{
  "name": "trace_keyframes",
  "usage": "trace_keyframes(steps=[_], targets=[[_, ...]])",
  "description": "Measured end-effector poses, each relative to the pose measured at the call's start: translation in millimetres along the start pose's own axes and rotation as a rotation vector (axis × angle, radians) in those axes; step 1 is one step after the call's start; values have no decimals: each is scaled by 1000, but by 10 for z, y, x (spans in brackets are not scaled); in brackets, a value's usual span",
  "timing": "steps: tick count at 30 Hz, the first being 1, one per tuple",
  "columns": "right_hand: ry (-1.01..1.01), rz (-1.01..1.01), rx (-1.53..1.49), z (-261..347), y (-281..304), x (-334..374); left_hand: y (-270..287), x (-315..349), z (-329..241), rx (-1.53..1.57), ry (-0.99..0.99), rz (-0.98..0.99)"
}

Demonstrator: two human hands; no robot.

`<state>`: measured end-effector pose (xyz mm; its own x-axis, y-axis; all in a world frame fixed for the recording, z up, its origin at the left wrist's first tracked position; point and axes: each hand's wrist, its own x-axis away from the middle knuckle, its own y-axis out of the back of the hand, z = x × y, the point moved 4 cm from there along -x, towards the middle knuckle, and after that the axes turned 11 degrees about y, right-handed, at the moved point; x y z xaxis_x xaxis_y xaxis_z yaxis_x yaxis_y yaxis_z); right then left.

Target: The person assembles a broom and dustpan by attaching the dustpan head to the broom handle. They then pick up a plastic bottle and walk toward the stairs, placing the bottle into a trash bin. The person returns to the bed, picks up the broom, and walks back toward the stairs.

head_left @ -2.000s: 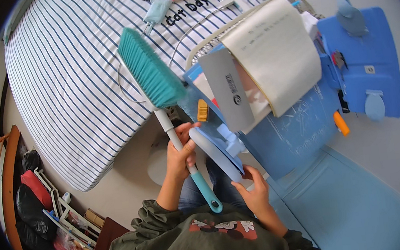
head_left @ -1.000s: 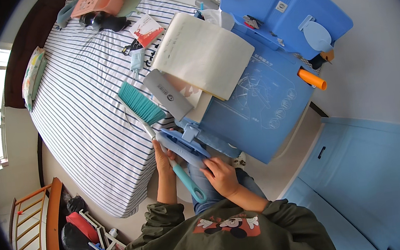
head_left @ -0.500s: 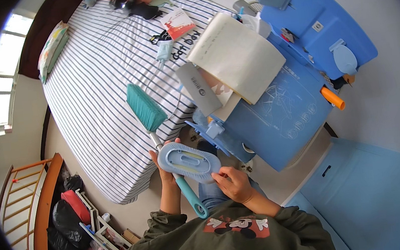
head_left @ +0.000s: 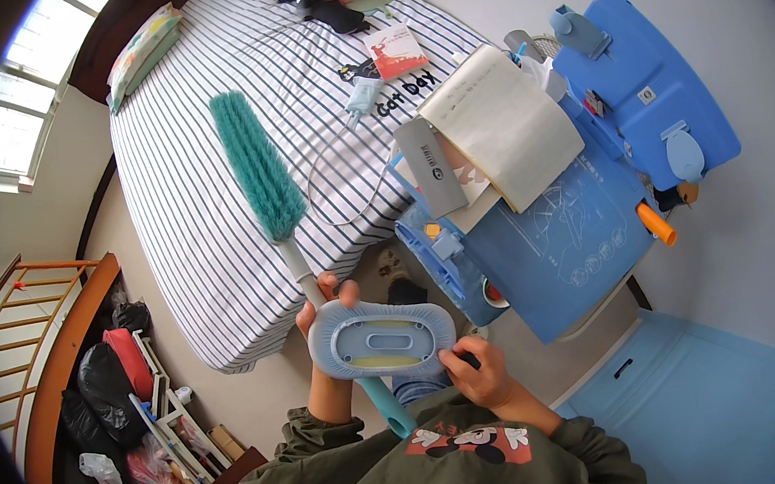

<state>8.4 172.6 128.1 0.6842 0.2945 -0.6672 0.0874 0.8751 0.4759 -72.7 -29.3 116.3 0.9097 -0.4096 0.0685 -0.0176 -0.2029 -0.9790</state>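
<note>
My left hand (head_left: 312, 321) is closed on the grey shaft of a duster (head_left: 258, 176) with a fluffy teal head. The head points up and away over the bed, and the teal handle end (head_left: 391, 411) comes out below, near my lap. Lying in front of this hand is a pale blue oval piece (head_left: 375, 317) with a gathered, ruffled rim, a recessed centre slot and yellowish parts inside; its exact kind is unclear. My right hand (head_left: 481, 374) pinches the oval's lower right rim between thumb and fingers. Behind the oval, part of my left palm is hidden.
To the right, a blue desk (head_left: 555, 270) bears an open notebook (head_left: 500, 131) and a grey box (head_left: 430, 167). A striped bed (head_left: 202, 226) spreads ahead, with a red-and-white book (head_left: 396, 51) on it. Bags (head_left: 107, 388) and a wooden rail (head_left: 66, 378) stand at the left.
The view has shifted, so bed and desk sit differently. The duster's head now shows its broad, fluffy side, and the oval has turned more level. Both hands keep their hold.
</note>
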Motion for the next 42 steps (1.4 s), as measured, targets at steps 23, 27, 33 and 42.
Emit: trace_keyframes(steps=[23,27,33,42], targets=[[59,23,43,182,181,-144,-16,37,127,201,44,-52],[62,8,29,163,156,-121,20,44,134,203,45,-80],[10,26,14,152,146,-142,85,44,117,184,56,-93],[-169,89,-106,104,92,-144,205,138,159,117,45,-178]])
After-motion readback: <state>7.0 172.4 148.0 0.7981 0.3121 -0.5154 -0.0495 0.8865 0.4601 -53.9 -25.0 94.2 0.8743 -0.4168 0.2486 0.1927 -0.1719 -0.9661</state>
